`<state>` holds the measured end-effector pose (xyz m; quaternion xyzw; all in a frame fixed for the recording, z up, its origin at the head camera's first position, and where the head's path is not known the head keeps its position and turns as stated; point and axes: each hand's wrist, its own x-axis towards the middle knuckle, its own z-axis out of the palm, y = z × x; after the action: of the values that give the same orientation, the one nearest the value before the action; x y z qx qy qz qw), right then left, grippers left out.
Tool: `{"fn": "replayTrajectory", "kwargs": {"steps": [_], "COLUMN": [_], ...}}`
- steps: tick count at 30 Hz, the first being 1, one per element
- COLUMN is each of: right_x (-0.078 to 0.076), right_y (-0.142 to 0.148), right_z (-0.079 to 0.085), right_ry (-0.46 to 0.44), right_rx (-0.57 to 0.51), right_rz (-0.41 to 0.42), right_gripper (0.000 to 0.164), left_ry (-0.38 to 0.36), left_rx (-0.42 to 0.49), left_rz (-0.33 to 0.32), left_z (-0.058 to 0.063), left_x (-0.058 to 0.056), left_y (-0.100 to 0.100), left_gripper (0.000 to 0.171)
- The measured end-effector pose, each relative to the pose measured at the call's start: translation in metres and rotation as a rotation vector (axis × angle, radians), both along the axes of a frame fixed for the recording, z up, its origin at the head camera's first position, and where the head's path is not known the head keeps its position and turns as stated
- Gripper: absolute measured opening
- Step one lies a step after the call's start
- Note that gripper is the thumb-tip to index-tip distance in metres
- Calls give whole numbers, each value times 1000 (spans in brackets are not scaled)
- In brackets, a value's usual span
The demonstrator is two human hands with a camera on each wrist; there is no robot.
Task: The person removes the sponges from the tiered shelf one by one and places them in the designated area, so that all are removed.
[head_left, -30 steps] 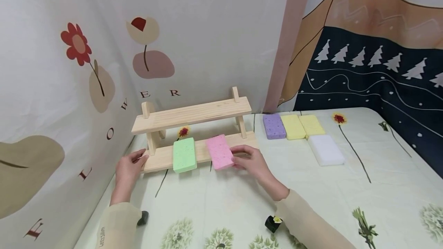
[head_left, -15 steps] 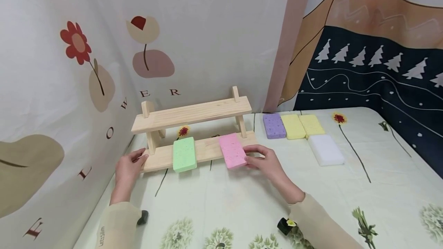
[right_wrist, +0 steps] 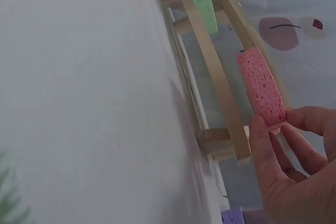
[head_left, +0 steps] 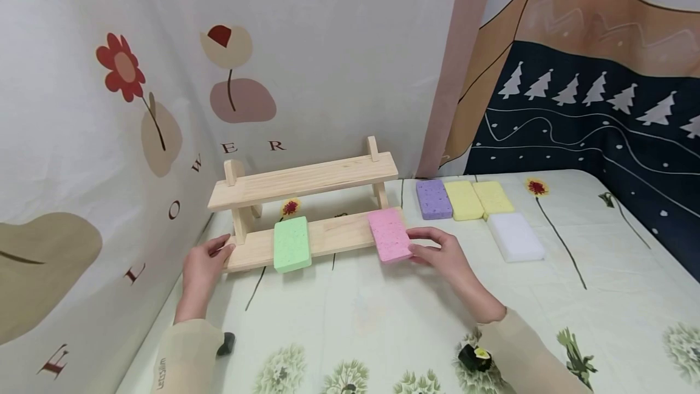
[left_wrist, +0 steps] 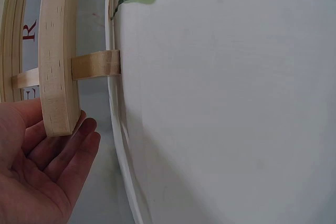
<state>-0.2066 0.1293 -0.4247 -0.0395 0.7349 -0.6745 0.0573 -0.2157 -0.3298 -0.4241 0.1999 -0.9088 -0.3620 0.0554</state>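
A pink sponge is pinched at its right edge between the thumb and fingers of my right hand. In the head view it overlaps the right end of the lower board of a two-tier wooden rack; the right wrist view shows the pink sponge a little above that board. My left hand grips the left end of the lower board, thumb on one face and fingers on the other, as the left wrist view shows. On the same board lies a green sponge, its front edge overhanging.
Right of the rack, a purple sponge and two yellow sponges lie in a row on the patterned cloth. A white sponge block sits in front of them. Printed curtains hang close behind and at the left.
My right hand has carried the pink sponge to the right along the lower board, away from the green sponge. The left hand keeps its grip on the board's end.
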Motion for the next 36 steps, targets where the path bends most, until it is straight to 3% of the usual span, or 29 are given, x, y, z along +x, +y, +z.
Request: {"fn": "replayTrajectory", "kwargs": {"steps": [36], "right_x": [6], "right_y": [83], "right_z": [-12], "right_ry": [-2], "right_rx": [70], "right_rz": [-133], "right_gripper": [50], "left_ry": [5], "left_rx": [-7], "left_rz": [21], "left_z": [-1], "left_x": [-1], "left_y": [1], "left_gripper": [45]}}
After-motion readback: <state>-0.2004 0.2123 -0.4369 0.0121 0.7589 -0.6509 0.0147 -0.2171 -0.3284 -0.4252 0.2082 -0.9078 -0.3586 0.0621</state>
